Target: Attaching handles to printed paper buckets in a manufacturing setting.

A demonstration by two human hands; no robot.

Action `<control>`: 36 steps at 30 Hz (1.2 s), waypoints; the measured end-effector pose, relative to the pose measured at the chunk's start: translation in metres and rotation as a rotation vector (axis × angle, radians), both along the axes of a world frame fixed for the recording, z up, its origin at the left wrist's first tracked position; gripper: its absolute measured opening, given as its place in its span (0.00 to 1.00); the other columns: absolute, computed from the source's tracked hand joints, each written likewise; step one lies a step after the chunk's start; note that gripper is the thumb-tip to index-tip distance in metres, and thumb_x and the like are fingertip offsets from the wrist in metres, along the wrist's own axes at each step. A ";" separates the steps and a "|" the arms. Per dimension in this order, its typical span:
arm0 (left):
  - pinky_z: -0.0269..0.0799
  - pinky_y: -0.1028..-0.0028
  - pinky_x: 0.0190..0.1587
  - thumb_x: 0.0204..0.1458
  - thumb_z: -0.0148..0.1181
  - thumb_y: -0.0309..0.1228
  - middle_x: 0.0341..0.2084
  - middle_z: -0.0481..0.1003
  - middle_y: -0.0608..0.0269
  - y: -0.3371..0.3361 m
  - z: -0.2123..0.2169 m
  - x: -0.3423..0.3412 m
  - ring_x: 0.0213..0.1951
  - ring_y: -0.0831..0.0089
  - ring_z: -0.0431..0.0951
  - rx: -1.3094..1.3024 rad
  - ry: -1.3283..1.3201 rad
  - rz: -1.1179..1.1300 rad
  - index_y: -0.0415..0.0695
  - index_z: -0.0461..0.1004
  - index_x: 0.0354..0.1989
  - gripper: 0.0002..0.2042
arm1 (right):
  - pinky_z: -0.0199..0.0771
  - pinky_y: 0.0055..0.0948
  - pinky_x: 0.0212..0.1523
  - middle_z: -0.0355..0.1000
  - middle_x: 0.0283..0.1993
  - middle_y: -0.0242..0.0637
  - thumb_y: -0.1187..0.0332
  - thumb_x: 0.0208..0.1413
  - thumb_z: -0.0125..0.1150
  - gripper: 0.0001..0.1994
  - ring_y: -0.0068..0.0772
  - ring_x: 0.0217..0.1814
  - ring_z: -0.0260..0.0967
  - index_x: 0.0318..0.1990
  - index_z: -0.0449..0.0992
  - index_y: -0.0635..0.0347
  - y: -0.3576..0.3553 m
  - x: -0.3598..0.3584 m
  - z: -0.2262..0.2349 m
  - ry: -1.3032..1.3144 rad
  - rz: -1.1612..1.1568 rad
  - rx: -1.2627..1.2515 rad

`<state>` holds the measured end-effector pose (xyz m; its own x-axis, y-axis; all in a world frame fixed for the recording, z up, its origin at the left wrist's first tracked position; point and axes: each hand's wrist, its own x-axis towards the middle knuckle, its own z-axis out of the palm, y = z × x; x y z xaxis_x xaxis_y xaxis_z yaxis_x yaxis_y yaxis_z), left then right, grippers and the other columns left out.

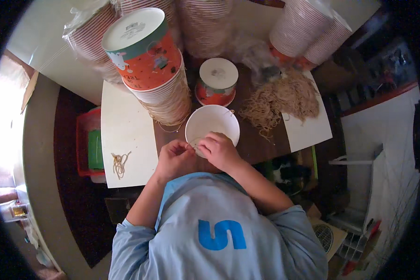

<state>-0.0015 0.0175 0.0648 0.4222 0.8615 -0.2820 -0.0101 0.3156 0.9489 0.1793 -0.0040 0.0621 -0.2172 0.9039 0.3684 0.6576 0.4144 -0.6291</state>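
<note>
A white-lined paper bucket stands at the table's near edge with its mouth toward me. At its near rim, my left hand and my right hand meet with fingertips pinched close together. A thin tan cord shows between them, partly covered by the fingers. A bit of cord also shows at the bucket's far right rim. Behind it, an upside-down orange bucket sits on the table. To the left rises a tall stack of upside-down buckets, with cord handles hanging around its lower part.
A tangled heap of tan cords lies on the right side. A few loose cord pieces rest on the white board at left. Plastic-wrapped bucket stacks line the back. A red crate stands beyond the table's left edge.
</note>
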 end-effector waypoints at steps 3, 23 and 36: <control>0.70 0.79 0.35 0.48 0.58 0.21 0.26 0.75 0.64 -0.009 -0.010 -0.002 0.30 0.80 0.74 0.138 0.207 0.101 0.37 0.72 0.31 0.03 | 0.69 0.40 0.31 0.68 0.28 0.38 0.72 0.44 0.60 0.03 0.44 0.31 0.68 0.27 0.72 0.58 -0.016 -0.010 0.000 0.010 -0.115 -0.113; 0.75 0.75 0.32 0.50 0.53 0.22 0.26 0.75 0.58 -0.021 -0.027 -0.003 0.28 0.72 0.77 -0.547 -0.327 0.293 0.40 0.69 0.29 0.01 | 0.70 0.35 0.21 0.71 0.25 0.41 0.73 0.48 0.53 0.04 0.39 0.25 0.72 0.27 0.71 0.64 -0.029 -0.038 -0.025 -0.028 -0.228 -0.186; 0.76 0.68 0.35 0.47 0.55 0.20 0.27 0.74 0.56 -0.023 -0.021 -0.007 0.31 0.65 0.78 -0.513 -0.316 0.260 0.38 0.67 0.28 0.03 | 0.69 0.21 0.35 0.74 0.33 0.30 0.66 0.56 0.53 0.10 0.23 0.33 0.70 0.38 0.76 0.62 -0.036 -0.035 -0.019 1.080 -0.198 -0.959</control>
<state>-0.0089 -0.0058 0.0434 0.3483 0.7354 -0.5812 -0.4002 0.6774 0.6172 0.1441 -0.0398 0.0429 -0.0767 0.8732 -0.4813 -0.3093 -0.4797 -0.8211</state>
